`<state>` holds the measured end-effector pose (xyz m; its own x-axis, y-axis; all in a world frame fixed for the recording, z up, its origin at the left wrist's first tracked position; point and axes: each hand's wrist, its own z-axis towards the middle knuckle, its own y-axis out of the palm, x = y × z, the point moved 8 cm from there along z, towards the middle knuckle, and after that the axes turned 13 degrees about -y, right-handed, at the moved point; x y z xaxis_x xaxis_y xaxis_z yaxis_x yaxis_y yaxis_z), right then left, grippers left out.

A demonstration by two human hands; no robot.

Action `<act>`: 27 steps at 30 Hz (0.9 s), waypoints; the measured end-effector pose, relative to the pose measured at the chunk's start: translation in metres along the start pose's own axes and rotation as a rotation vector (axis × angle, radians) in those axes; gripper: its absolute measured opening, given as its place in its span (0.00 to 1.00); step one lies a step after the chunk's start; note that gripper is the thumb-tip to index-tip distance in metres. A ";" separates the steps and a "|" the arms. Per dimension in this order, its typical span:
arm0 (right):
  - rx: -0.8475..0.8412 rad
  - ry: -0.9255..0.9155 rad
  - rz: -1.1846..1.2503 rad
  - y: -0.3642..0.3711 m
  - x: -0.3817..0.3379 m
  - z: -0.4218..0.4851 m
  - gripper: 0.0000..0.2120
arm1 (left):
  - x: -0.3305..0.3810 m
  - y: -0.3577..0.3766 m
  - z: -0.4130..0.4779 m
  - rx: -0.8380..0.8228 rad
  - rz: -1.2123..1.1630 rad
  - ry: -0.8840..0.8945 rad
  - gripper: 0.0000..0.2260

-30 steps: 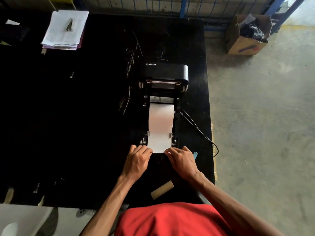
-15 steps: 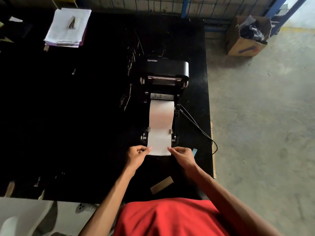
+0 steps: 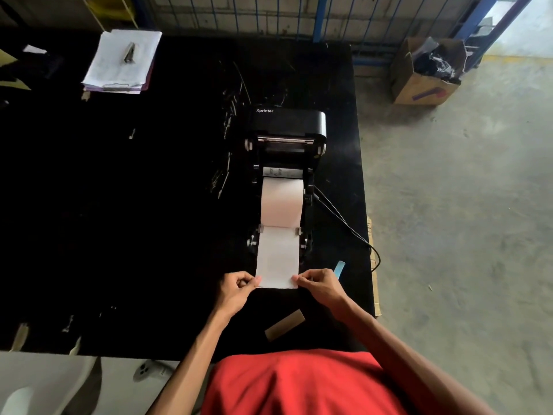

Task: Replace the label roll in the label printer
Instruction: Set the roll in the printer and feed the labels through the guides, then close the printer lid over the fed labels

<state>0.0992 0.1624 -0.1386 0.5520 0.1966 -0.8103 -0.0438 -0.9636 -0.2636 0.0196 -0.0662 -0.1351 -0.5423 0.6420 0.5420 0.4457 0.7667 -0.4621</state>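
Since the earlier frames, both our hands have drawn back toward our body, pulling the white label strip (image 3: 277,259) further out of the printer (image 3: 285,163); the fingers that lay flat over its end a second ago now pinch its two near corners.

We look down on a black Xprinter label printer standing open on a black bench (image 3: 119,205), its lid tipped away from us. Inside it sits the new label roll (image 3: 281,202), and from the roll the strip runs toward us between two small guide tabs (image 3: 259,229) and out past the printer's near edge.

Our left hand (image 3: 236,290) grips the strip's left corner between thumb and fingers, closed tight on the paper. Our right hand (image 3: 320,287) does the same at the right corner.

What could go wrong, as we judge it: an uneven pull, one hand harder than the other, could skew the strip out from under the guide tabs, so it would feed crooked once the lid shuts. Pulling too hard could tear or crease the paper.

Just nearer us than the printer lies a brown cardboard strip (image 3: 285,324), likely packaging scrap.
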 end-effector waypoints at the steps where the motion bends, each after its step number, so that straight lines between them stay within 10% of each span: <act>1: 0.028 0.012 -0.059 -0.005 -0.001 0.000 0.13 | 0.001 -0.005 -0.002 0.032 0.026 0.006 0.09; 9: 0.503 -0.139 -0.152 -0.119 -0.100 0.041 0.16 | 0.115 -0.095 0.005 0.356 -0.029 0.201 0.11; 17: 0.321 -0.254 0.198 -0.143 -0.240 0.118 0.27 | 0.281 -0.101 0.053 -0.003 -0.210 0.233 0.28; 27: 0.482 -0.371 0.229 -0.106 -0.187 0.036 0.22 | 0.198 -0.096 0.015 0.125 -0.378 0.228 0.20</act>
<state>-0.0295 0.2342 0.0220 0.1638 0.1287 -0.9781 -0.5425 -0.8163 -0.1982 -0.1413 -0.0130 0.0056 -0.4737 0.3135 0.8230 0.1499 0.9496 -0.2755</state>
